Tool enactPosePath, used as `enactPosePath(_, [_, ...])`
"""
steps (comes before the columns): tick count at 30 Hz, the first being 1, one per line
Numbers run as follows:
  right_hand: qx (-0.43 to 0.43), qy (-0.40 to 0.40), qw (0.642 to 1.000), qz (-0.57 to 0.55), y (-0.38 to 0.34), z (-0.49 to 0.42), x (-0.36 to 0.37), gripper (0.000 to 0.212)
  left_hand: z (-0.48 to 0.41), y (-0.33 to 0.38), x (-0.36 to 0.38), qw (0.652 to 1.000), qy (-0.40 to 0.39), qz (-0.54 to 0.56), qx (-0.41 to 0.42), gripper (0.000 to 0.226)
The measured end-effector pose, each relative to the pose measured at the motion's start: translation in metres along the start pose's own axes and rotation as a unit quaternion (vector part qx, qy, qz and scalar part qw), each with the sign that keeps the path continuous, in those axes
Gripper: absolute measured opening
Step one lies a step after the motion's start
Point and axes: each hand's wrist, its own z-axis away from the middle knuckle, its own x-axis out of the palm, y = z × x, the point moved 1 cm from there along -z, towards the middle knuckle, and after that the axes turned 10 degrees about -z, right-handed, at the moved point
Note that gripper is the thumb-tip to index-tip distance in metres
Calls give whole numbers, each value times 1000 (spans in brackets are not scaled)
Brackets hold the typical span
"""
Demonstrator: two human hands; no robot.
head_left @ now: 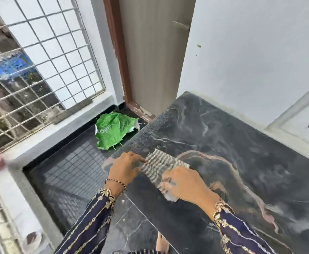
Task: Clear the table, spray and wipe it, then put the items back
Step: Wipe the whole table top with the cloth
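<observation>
Striped cloth gripped by both hands on marble table; green bag lettering unreadable.

**Around the edges: bag, grille, door and wall**

A crumpled green bag lies on the dark floor, beyond the fingers and a little to their left, in the corner by the door. The wooden door stands further off, straight ahead of the fingers, its brown frame chipped near the bottom. A white metal window grille fills the far left, above a pale grey ledge. A plain white wall rises beyond and right of the fingers. The grille casts a grid shadow on the floor.
</observation>
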Motion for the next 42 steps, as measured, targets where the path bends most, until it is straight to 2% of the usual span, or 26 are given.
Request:
enactPosePath(3, [11,25,999,-37,3,-26,25,40,-5,-27,10,1000,8,30,-6,37])
enactPosePath(7, [-18,20,999,-39,3,-53,57,64,-20,-56,13,997,-1,69,-39,20])
enactPosePath(11, [23,57,997,45,3,-60,93,77,-35,-86,9,994,-32,101,-15,17])
enactPosePath(16, [147,141,978,40,-11,-105,95,76,-51,-142,-1,992,-38,120,3,18])
enactPosePath(18, [172,151,973,32,-25,-133,97,70,-55,-162,-8,992,-37,117,10,18])
enactPosePath(21, [144,140,978,48,-58,-160,110,61,-58,-186,-15,994,-24,107,19,17])
enactPosePath(25, [54,123,989,56,-109,-170,134,56,-62,-204,-24,993,-31,105,32,16])
enactPosePath(28, [14,93,994,59,-131,-150,149,57,-67,-201,-27,993,-45,99,52,17])
enactPosePath(31, [-3,80,993,86,-124,-106,157,59,-74,-192,-27,990,-57,107,67,17])
enactPosePath(36, [50,86,991,89,-81,-47,146,58,-78,-175,-20,986,-71,126,83,18])
enactPosePath(40, [104,91,988,63,-78,-67,142,56,-70,-169,-12,987,-66,108,98,16])
enactPosePath(42, [104,96,988,61,-88,-85,141,57,-69,-170,-9,988,-55,107,96,15])
